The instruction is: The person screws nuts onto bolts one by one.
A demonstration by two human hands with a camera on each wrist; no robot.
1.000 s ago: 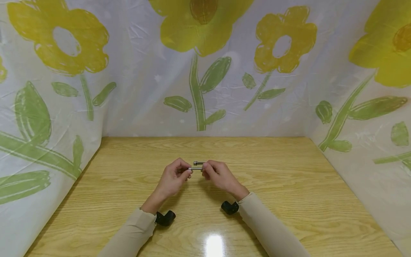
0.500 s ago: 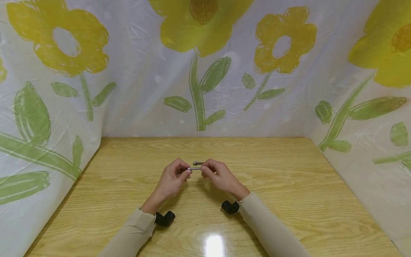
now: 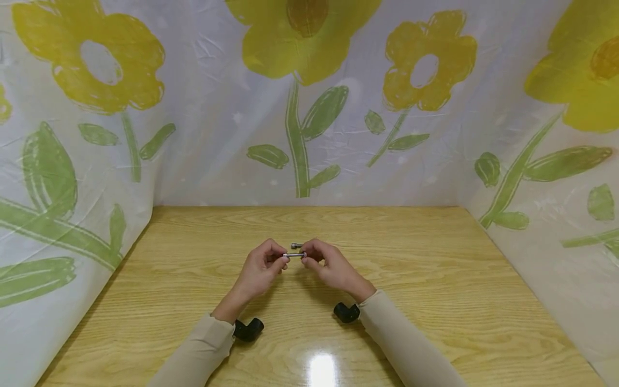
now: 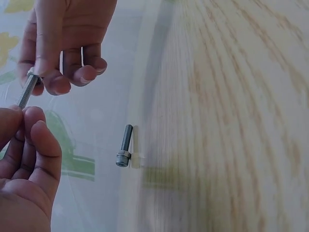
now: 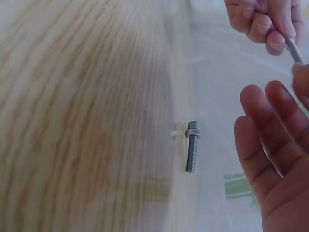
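A slim metal bolt (image 3: 294, 255) is held level between the two hands, above the middle of the table. My left hand (image 3: 260, 270) pinches its left end between thumb and fingers, hiding that end. At the other end sits a small hex nut (image 4: 34, 72), between the thumb and index finger of my right hand (image 3: 333, 267); the rest of the right fingers are loosely bent. Just behind, a second bolt (image 3: 296, 246) lies on the table, partly covered by the right hand in the head view. The right wrist view shows a nut (image 5: 193, 132) near its socket head.
The wood-grain table (image 3: 425, 322) is closed in at the back and sides by a pale curtain (image 3: 208, 134) printed with yellow flowers. Black camera mounts (image 3: 249, 329) jut inward at both wrists. A light glares off the table near the front edge.
My right fingertips have shifted and spread a little, so the nut end of the held bolt now shows. More of the second bolt is covered. My left hand stays still.
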